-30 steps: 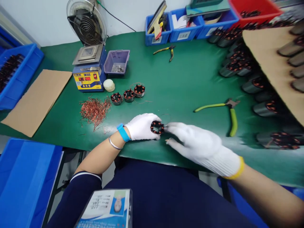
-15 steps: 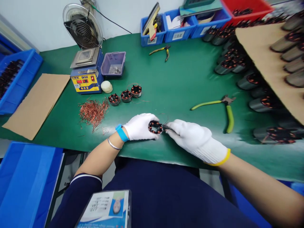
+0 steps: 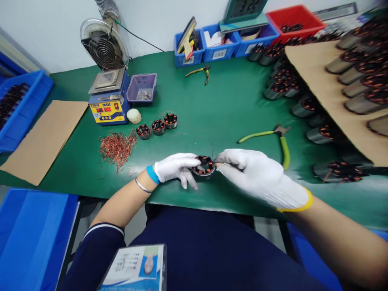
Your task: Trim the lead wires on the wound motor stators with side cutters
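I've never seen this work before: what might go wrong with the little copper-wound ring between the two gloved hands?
The ring might slip or turn: the left hand seems to steady it only from one side, some fingers spread clear of it. The right hand might knock the green-handled pliers, lying open close by.

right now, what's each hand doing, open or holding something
Left hand: partly open, fingers touching the left side of the wound ring.
Right hand: closed in a pinch at the ring's right edge; what it pinches cannot be told.
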The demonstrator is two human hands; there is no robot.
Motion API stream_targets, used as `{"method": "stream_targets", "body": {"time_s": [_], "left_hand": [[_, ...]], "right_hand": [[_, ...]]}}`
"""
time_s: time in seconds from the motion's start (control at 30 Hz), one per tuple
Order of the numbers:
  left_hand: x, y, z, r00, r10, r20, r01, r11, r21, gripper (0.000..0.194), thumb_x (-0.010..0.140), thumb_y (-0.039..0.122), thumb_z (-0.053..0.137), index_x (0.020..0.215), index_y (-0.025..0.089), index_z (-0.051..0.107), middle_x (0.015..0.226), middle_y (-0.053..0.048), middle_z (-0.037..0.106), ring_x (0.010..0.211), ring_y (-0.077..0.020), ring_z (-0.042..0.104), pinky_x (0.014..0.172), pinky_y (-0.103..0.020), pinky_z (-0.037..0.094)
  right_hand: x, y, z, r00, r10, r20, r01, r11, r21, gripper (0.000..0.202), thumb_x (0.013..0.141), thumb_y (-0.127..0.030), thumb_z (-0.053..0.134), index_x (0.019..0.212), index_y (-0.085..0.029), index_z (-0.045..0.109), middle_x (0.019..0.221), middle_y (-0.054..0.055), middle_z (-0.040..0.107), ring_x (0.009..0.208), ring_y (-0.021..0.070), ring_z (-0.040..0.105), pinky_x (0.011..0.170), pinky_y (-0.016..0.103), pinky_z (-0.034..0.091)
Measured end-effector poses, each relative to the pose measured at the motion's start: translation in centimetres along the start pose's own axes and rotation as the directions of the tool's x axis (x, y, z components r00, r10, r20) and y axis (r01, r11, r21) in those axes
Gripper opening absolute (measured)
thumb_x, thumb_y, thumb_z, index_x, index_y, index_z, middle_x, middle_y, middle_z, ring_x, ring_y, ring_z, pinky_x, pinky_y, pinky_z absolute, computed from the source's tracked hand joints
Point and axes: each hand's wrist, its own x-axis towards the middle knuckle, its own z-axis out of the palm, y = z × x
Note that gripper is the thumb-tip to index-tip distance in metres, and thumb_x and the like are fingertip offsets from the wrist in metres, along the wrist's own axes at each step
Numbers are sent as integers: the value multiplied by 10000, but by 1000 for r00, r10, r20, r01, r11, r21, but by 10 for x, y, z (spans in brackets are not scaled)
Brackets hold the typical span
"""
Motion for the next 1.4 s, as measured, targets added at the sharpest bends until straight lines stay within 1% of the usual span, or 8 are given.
{"method": "stream_targets", "body": {"time_s": [0.3, 0.57, 0.67, 0.77, 0.83, 1.0, 1.2, 1.4], "left_hand": [[-6, -7, 10, 858, 510, -61, -468, 825, 316, 763, 635, 493, 884, 1275, 252, 543, 1515, -179, 470, 1180, -316, 670, 830, -406, 622], [-12, -15, 25, 419, 776, 472, -557, -191, 808, 415, 771, 461, 753, 634, 200, 461, 1305, -110, 678, 1037, -242, 686, 831, -418, 588], [-7, -16, 23, 292, 955, 59, -483, 94, 871, 420, 829, 505, 711, 693, 211, 443, 1179, -94, 708, 1007, -217, 688, 862, -428, 595], [-1, -9, 17, 644, 622, -445, -439, 777, 451, 507, 880, 714, 518, 897, 207, 531, 1097, -123, 690, 926, -248, 728, 752, -449, 632], [4, -6, 13, 963, 174, -208, -160, 983, 86, 692, 834, 831, 428, 1018, 176, 555, 988, -137, 692, 731, -265, 739, 549, -410, 613], [3, -9, 13, 980, 196, -23, -198, 978, -67, 718, 716, 487, 819, 1296, 198, 509, 1127, -132, 679, 676, -198, 736, 481, -252, 561], [-13, -12, 21, 731, 679, 70, -654, 668, 354, 431, 705, 527, 853, 953, 202, 717, 1673, -137, 298, 1155, -313, 683, 980, -489, 582], [-11, -20, 31, 328, 943, -50, -522, 225, 823, 408, 822, 405, 738, 620, 202, 447, 1202, -106, 703, 971, -227, 694, 869, -462, 604]], "right_hand": [[-4, -2, -10, 991, 94, 99, -73, 977, -199, 286, 842, -428, 498, 843, -252, 724, 749, 52, 694, 660, 196, 605, 530, 276, 303], [-3, 9, -24, 949, 10, 314, -54, 990, 132, 347, 865, -476, 438, 702, -215, 601, 589, 6, 574, 546, 153, 505, 516, 280, 365], [-8, 7, -29, 967, 89, 239, -94, 996, 9, 328, 870, -460, 465, 756, -220, 658, 671, 31, 647, 601, 176, 574, 541, 294, 387], [-11, -1, -30, 984, 124, 131, -105, 985, -137, 294, 854, -423, 506, 835, -223, 721, 780, 68, 718, 690, 217, 639, 584, 314, 408], [-11, -7, -28, 989, 102, 110, -80, 978, -194, 303, 862, -395, 496, 874, -217, 741, 821, 85, 737, 727, 234, 655, 601, 320, 401], [-9, -10, -23, 985, 119, 128, -90, 973, -214, 303, 871, -381, 463, 833, -213, 712, 796, 70, 726, 696, 206, 637, 548, 280, 322], [-7, 3, -28, 937, 23, 350, -63, 993, 103, 311, 886, -427, 432, 769, -210, 620, 642, 13, 622, 580, 157, 534, 543, 271, 372], [-7, -12, -32, 953, 46, 300, -5, 991, -135, 283, 902, -362, 435, 703, -208, 564, 659, 26, 621, 593, 151, 526, 551, 271, 297]]}}
